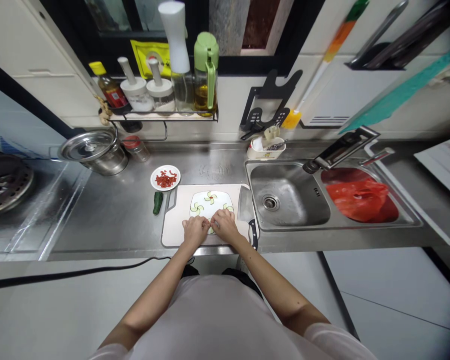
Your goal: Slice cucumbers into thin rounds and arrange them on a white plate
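Note:
A white squarish plate [212, 210] lies on a pale cutting board [172, 227]. Thin green-edged slices, apparently cucumber, form small pinwheels [197, 209] on it. One pinwheel [210, 198] at the far edge has a red bit at its centre. At the plate's near edge, my left hand [196, 230] and my right hand [223, 225] almost meet, fingertips pinched over another slice group. Fingers hide whatever they hold. A cleaver [244, 204] with a black handle rests along the board's right side. Beyond the board's left corner stand a small plate [153, 176] of red pieces and a cucumber piece [157, 203].
To the right is a double sink [292, 195] with a faucet [341, 147] and a red plastic bag [360, 197]. A lidded steel pot [108, 155] and a red-lidded jar [136, 147] stand back left. Bottles and seasoning jars fill a wall rack [164, 118].

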The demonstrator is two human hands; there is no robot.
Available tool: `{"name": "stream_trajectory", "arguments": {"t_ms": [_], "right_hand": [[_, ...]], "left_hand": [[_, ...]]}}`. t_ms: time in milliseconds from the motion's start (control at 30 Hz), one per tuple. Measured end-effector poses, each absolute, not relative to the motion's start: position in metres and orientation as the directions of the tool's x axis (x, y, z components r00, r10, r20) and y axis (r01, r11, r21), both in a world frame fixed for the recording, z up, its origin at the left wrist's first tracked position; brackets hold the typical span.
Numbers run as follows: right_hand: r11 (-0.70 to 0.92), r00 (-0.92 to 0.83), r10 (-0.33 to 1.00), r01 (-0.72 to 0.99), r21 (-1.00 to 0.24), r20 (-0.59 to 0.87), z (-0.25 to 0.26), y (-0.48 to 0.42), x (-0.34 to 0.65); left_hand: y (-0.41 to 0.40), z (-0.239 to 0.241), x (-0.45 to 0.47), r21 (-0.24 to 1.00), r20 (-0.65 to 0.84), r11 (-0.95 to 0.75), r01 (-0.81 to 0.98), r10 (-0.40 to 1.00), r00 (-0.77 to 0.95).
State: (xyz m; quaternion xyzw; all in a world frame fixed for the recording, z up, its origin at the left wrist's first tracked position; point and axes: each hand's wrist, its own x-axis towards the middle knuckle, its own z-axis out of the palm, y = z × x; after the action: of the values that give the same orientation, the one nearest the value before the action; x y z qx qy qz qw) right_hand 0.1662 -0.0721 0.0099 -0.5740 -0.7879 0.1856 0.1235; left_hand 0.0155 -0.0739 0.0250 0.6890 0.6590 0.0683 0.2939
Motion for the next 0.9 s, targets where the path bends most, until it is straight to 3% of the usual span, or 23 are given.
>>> {"name": "stream_trajectory", "arguments": {"t_ms": [367, 900], "right_hand": [[0.250, -0.283, 0.959, 0.844, -0.475, 0.003, 0.0159, -0.0703, 0.1722], [0.274, -0.323, 0.945, 0.871, -0.407, -0.055, 0.0095, -0.0704, 0.1646]], "left_hand": [[-0.0732, 0.0300, 0.0123, 0.510, -0.292, 0.085, 0.856, 0.953, 0.079], [-0.0734, 0.0236, 0.0170, 0.455, -0.305, 0.064, 0.888, 0.948, 0.088]]}}
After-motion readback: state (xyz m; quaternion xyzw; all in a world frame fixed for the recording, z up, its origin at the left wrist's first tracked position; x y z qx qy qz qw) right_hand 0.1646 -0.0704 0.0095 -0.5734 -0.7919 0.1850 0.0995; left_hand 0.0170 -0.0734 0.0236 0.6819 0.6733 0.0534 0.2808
